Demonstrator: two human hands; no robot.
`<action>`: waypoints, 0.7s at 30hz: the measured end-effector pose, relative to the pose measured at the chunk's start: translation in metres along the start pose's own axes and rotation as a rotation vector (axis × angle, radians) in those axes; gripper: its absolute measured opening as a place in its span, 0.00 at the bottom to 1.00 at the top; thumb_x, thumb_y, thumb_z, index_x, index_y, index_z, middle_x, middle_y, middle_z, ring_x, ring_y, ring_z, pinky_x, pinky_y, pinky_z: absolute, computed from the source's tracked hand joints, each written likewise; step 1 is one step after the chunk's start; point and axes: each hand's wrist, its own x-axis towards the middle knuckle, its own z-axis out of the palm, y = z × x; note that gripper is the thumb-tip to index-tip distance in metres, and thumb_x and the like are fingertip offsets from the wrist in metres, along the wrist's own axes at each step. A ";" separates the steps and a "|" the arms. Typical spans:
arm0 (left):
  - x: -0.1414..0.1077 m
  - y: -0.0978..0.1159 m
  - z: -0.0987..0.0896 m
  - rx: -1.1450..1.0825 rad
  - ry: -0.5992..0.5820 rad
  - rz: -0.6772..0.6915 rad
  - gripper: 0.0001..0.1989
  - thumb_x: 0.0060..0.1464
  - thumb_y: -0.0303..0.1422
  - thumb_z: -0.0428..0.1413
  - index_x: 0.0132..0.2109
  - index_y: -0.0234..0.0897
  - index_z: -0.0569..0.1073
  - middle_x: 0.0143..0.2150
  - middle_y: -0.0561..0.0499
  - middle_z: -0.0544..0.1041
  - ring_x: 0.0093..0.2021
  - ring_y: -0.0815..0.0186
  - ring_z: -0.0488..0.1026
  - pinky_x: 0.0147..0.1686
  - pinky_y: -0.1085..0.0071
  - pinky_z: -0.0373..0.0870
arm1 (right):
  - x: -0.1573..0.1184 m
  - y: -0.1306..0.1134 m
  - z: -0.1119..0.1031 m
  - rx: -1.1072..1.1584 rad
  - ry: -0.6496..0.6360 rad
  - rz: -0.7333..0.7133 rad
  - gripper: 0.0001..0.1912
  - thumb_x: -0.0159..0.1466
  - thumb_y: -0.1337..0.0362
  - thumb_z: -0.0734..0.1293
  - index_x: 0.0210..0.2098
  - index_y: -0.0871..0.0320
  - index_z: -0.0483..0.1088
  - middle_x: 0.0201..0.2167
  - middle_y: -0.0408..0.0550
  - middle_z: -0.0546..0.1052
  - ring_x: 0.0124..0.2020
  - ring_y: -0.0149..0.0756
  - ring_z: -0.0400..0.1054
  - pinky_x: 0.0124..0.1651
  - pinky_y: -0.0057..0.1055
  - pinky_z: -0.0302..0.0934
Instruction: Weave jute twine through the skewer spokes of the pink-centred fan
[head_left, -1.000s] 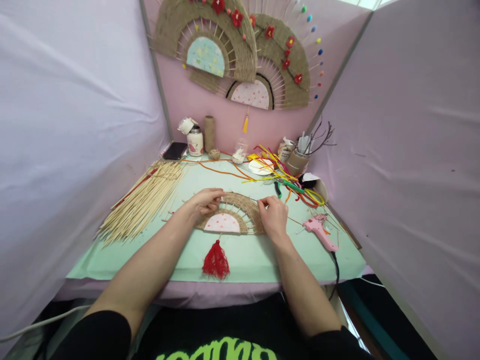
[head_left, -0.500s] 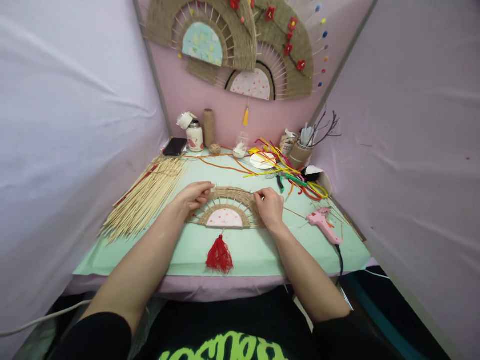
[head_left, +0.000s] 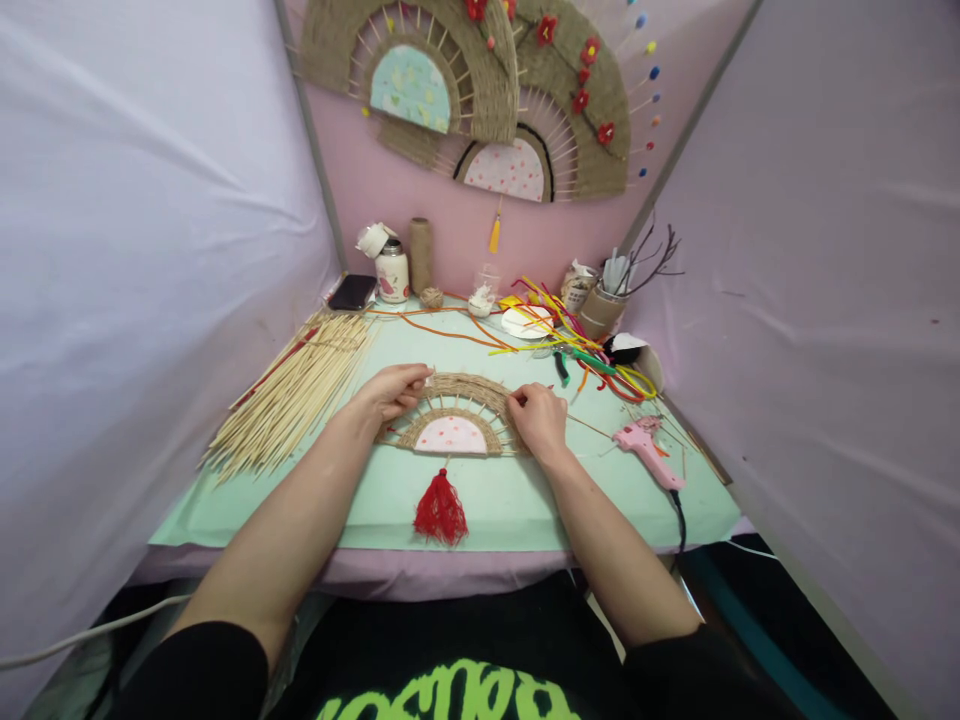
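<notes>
A small half-round fan (head_left: 472, 384) of brown twine woven over thin sticks lies on the table in front of me. A pink-dotted white half-circle (head_left: 451, 435) fills its centre, and a red tassel (head_left: 441, 508) hangs from the lower edge. My left hand (head_left: 396, 392) is closed round the fan's upper left end, thumb and forefinger together at the rim. On the right end of the twine band, my right hand (head_left: 540, 415) is pinched; its fingers hide whatever lies between them. A small red tip shows just beyond that hand.
Bamboo sticks (head_left: 296, 395) lie in a pile to the left. A pink glue gun (head_left: 646, 450) with a black cord rests at right. Behind are green-handled pliers (head_left: 592, 360), colourful pipe cleaners (head_left: 544, 300), a phone (head_left: 352, 292) and a jar (head_left: 391, 272). Larger fans (head_left: 491, 90) hang on the wall.
My right hand has shifted slightly, its back turning a little lower, and a red tip now shows beyond it. My left hand keeps its hold. The view has tilted slightly.
</notes>
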 end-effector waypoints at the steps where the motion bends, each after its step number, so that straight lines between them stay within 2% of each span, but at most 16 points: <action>1: 0.000 0.000 0.000 -0.001 0.002 -0.001 0.07 0.47 0.23 0.57 0.26 0.33 0.65 0.17 0.59 0.58 0.11 0.83 0.48 0.09 0.87 0.37 | 0.000 0.000 0.001 -0.006 -0.009 0.004 0.09 0.58 0.65 0.60 0.26 0.56 0.70 0.31 0.45 0.74 0.36 0.35 0.64 0.38 0.33 0.46; 6: -0.001 -0.001 0.000 -0.003 0.001 0.006 0.07 0.46 0.23 0.57 0.26 0.33 0.65 0.17 0.59 0.58 0.12 0.83 0.48 0.09 0.87 0.37 | -0.002 0.002 -0.003 0.047 -0.035 0.020 0.08 0.57 0.61 0.61 0.27 0.55 0.71 0.32 0.45 0.75 0.37 0.37 0.65 0.39 0.33 0.48; 10: -0.002 0.000 0.001 -0.017 -0.015 0.008 0.07 0.46 0.23 0.57 0.27 0.33 0.65 0.17 0.59 0.59 0.12 0.83 0.48 0.09 0.87 0.37 | 0.003 0.009 -0.017 0.127 0.044 0.048 0.11 0.59 0.62 0.59 0.33 0.55 0.72 0.35 0.47 0.75 0.39 0.38 0.66 0.41 0.34 0.50; 13: -0.004 0.000 0.003 -0.032 -0.016 0.013 0.06 0.46 0.23 0.57 0.30 0.33 0.67 0.17 0.59 0.59 0.12 0.82 0.48 0.09 0.87 0.37 | 0.010 0.012 -0.028 0.151 0.077 -0.006 0.13 0.60 0.65 0.57 0.36 0.55 0.73 0.37 0.48 0.75 0.38 0.38 0.66 0.42 0.35 0.52; 17: -0.010 0.002 0.008 -0.073 0.004 0.033 0.07 0.47 0.22 0.56 0.35 0.32 0.68 0.17 0.59 0.59 0.12 0.81 0.49 0.09 0.87 0.39 | 0.021 0.007 -0.032 0.109 -0.021 -0.144 0.13 0.60 0.66 0.58 0.36 0.55 0.74 0.38 0.48 0.76 0.40 0.38 0.65 0.44 0.34 0.52; 21: -0.015 0.006 0.011 -0.147 0.009 0.048 0.06 0.49 0.22 0.55 0.37 0.31 0.69 0.17 0.60 0.58 0.12 0.82 0.49 0.08 0.88 0.41 | 0.033 -0.003 -0.023 0.031 -0.144 -0.245 0.12 0.60 0.68 0.59 0.36 0.54 0.74 0.39 0.48 0.76 0.43 0.38 0.64 0.45 0.34 0.51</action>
